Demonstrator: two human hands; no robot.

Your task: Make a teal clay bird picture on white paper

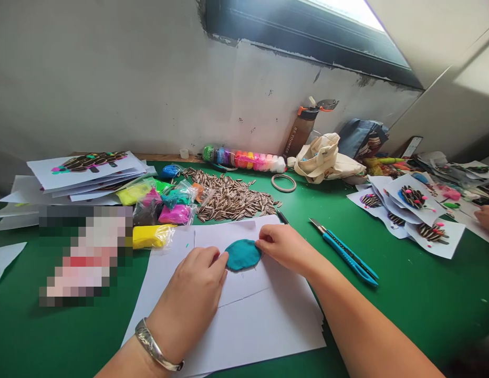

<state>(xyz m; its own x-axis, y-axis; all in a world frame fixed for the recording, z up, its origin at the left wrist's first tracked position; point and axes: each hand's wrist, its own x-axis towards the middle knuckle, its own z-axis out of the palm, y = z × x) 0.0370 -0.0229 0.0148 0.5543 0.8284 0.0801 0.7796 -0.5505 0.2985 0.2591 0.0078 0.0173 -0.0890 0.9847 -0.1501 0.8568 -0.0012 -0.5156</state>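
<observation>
A flattened oval of teal modelling clay (pixel 243 255) lies on a white sheet of paper (pixel 244 336), which has a few pencil lines on it. My left hand (pixel 193 289), with a silver bangle at the wrist, presses thumb and curled fingers against the oval's left edge. At the opposite edge, my right hand (pixel 285 247) pinches the clay's rim between thumb and forefinger. Just beyond the right knuckles shows the end of a black pen (pixel 282 217). A blue utility knife (pixel 346 254) rests on the green table to the right of the paper.
Sunflower seeds (pixel 232 198) are heaped behind the paper. Bagged clay (pixel 149 237) and stacked seed pictures (pixel 86 173) stand on the left. Farther back are a tape roll (pixel 283 182), a bottle (pixel 301 128) and a cloth bag (pixel 321 157). Another person's hand (pixel 486 216) shows at far right.
</observation>
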